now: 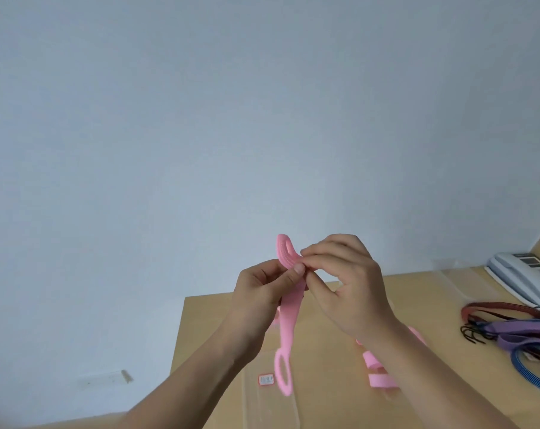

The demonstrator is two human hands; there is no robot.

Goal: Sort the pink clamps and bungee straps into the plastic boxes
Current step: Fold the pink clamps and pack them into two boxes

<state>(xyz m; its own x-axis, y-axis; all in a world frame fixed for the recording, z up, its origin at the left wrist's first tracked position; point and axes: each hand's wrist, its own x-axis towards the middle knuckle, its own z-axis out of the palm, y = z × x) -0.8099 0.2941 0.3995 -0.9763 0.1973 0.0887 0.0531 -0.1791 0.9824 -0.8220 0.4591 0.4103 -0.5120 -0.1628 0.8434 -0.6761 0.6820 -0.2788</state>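
Pink and long, the clamp [289, 320] is held in the air over the tan counter [207, 335], in front of a pale wall [200, 119]. Both bare forearms enter from the near edge and meet at its upper end. The left hand [262, 289] is curled round the shaft just under the ridged head, with the thumb pressed on the front and the knuckles turned left. The right hand [346, 286] arches over from the right and pinches the head between thumb and fingertips, its other fingers bent. The clamp hangs nearly upright, slightly tilted. Its ring handle is lowest, above a clear box [256, 407] on the near counter that bears a small red-edged label [266, 380].

The left fingers cover part of the shaft, and it cannot be told whether the head is spread or closed. The box's walls are faint and hard to trace. Other clamps [375, 363] lie on the counter behind the right forearm, which hides most of them, so their number is unclear. At the right, red, purple and blue straps [525, 329] lie tangled with black hooks [473, 334], cut off by the frame edge. Beyond them, a white phone [516, 274] at the far right is also cut off.
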